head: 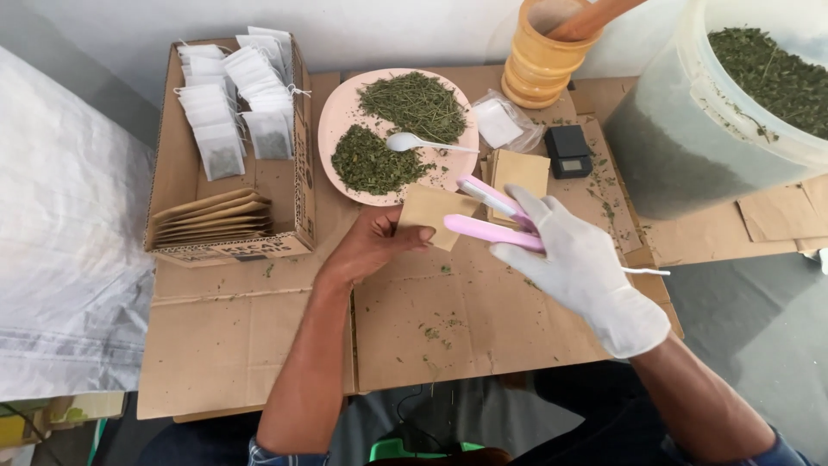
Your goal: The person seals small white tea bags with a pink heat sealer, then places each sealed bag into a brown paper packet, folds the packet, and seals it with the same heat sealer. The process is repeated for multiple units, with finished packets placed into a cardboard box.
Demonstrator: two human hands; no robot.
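Brown kraft paper, a small sachet (429, 216), sits pinched between the thumb and fingers of the bare left hand (377, 244), while the gloved right hand (580, 259) grips a pink mini heat sealer (493, 216) at its edge. Sealing well likely means keeping the opening flat and straight between the sealer's arms, above the cardboard-covered table (466, 319) and short of the pink plate of dried herbs (341, 108).

Cardboard sheets (483, 319) carry box (177, 173), pink plate (332, 112), scale (568, 151), mortar (539, 65), tub (681, 147).
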